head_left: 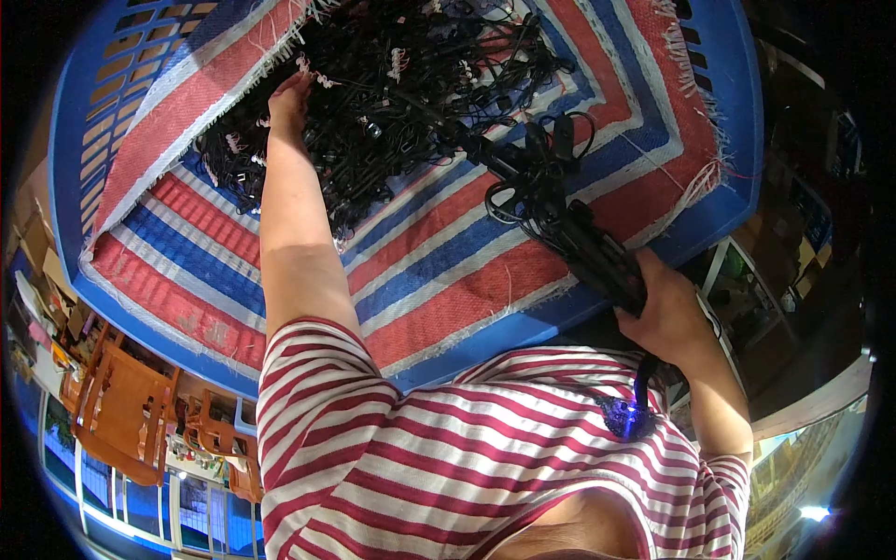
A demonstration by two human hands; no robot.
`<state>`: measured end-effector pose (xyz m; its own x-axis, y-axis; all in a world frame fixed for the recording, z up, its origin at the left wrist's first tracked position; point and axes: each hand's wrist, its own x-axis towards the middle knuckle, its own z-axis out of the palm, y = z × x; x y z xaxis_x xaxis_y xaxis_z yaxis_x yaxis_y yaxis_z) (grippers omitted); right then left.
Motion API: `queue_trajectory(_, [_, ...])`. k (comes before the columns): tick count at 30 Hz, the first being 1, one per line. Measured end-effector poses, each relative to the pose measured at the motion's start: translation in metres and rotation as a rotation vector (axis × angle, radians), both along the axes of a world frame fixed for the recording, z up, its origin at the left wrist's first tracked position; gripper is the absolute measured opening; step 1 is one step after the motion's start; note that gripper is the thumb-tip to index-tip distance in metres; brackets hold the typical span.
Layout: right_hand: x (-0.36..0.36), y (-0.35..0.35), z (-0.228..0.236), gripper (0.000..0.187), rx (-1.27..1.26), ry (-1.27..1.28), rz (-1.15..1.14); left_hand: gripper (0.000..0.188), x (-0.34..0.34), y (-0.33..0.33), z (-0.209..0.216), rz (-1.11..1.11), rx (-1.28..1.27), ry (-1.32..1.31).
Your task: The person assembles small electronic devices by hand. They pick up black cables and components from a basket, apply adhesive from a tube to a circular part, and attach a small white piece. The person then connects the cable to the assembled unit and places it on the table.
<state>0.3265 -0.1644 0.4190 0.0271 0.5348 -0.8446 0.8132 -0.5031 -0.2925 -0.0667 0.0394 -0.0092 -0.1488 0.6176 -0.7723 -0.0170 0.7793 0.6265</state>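
Observation:
A large tangled heap of black cables (401, 112), with small pale connectors on many ends, lies in a blue plastic basket (737, 121). My left hand (289, 101) reaches into the far left side of the heap. Its fingers are curled together beside a pale connector (302, 65); what they pinch is too small to make out. Over the basket's near right rim, my right hand (670, 308) is wrapped round a thick bundle of black cables (583, 245). The bundle slants up and left, its looped end reaching toward the heap.
Red, white and blue striped woven cloth (448, 271) with frayed edges lines the basket and drapes over its rim. A wooden chair (121, 411) stands beyond at the lower left. Dark shelving or racks (793, 224) are at the right.

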Motion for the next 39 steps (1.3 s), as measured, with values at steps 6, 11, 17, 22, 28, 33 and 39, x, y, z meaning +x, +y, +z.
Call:
queue_trajectory(6, [0.015,0.001,0.0,0.047,0.038,-0.078,-0.014,0.024,-0.003,0.002,0.005,-0.32,0.363,0.282])
queue_trajectory(11, [0.032,0.005,0.0,0.049,0.132,-0.151,-0.16,0.023,-0.002,0.006,0.011,-0.402,0.353,0.366])
queue_trajectory(17, [0.027,0.012,-0.002,0.055,0.019,-0.102,-0.272,0.023,-0.015,0.002,-0.027,-0.26,0.277,0.18])
queue_trajectory(22, [0.029,0.002,-0.01,0.056,0.015,0.025,-0.295,0.021,0.019,0.002,0.015,-0.129,-0.006,0.083])
queue_trajectory(28, [0.023,0.01,-0.005,0.062,-0.086,0.082,-0.291,0.022,0.021,-0.015,-0.001,0.072,0.0,-0.251])
queue_trajectory(33, [0.022,0.003,0.001,0.06,-0.077,0.121,-0.255,0.03,0.052,-0.043,-0.002,0.134,-0.11,-0.316])
queue_trajectory(39, [0.026,-0.005,0.008,0.063,-0.151,0.266,-0.338,0.034,0.097,-0.06,-0.004,0.31,-0.221,-0.56])
